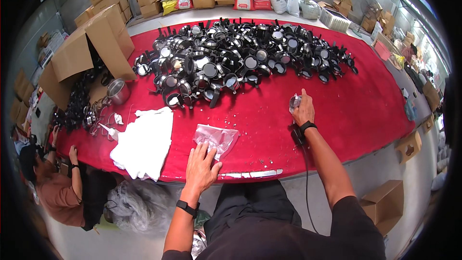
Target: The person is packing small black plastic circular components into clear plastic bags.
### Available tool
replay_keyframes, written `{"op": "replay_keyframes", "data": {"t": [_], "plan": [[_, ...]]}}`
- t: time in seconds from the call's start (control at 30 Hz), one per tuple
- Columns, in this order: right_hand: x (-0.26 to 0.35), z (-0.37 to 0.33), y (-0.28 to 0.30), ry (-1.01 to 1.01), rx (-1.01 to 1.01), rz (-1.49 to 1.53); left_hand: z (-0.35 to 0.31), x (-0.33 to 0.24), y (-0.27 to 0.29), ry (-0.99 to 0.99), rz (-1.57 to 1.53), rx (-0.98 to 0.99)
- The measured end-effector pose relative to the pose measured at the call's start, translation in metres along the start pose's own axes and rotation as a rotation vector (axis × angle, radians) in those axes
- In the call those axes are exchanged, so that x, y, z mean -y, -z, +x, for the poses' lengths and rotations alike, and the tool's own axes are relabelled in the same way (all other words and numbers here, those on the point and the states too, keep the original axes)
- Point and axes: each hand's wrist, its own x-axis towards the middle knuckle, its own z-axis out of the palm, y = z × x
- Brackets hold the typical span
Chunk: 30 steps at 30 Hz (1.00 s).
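My left hand (pixel 202 167) lies flat with its fingers stretched out, touching the near edge of a clear plastic bag (pixel 222 137) on the red cloth. Farther right, my right hand (pixel 304 111) is closed around a small, round, shiny clear piece (pixel 293 102), and the index finger points forward. Exactly what that piece is I cannot make out. By my right wrist rests a black device (pixel 298 136) with a cord running off the near edge. Beyond both hands spreads a heap of round black-and-silver parts (pixel 210 70) with black handle-like tabs.
A white cloth (pixel 145 143), a white squeeze bottle (pixel 110 130) and a metal pot (pixel 118 91) lie left. Behind them stands an open cardboard box (pixel 72 62) with more black parts. A co-worker (pixel 60 190) sits at the left end. Small crumbs dot the red cloth (pixel 358 120).
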Motion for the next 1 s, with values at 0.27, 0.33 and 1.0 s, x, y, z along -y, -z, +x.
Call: {"op": "replay_keyframes", "data": {"t": [0.27,0.33,1.0], "plan": [[-0.043,0.028,0.006,-0.095,0.086,-0.093,0.001,-0.007,-0.005,-0.003,0.002,-0.091],[-0.027,0.033,0.014,-0.141,0.181,-0.069,-0.003,-0.004,-0.008,0.014,0.004,-0.103],[0.235,0.055,-0.07,0.744,0.333,0.142,-0.003,0.009,-0.006,0.041,-0.241,-0.37]]}}
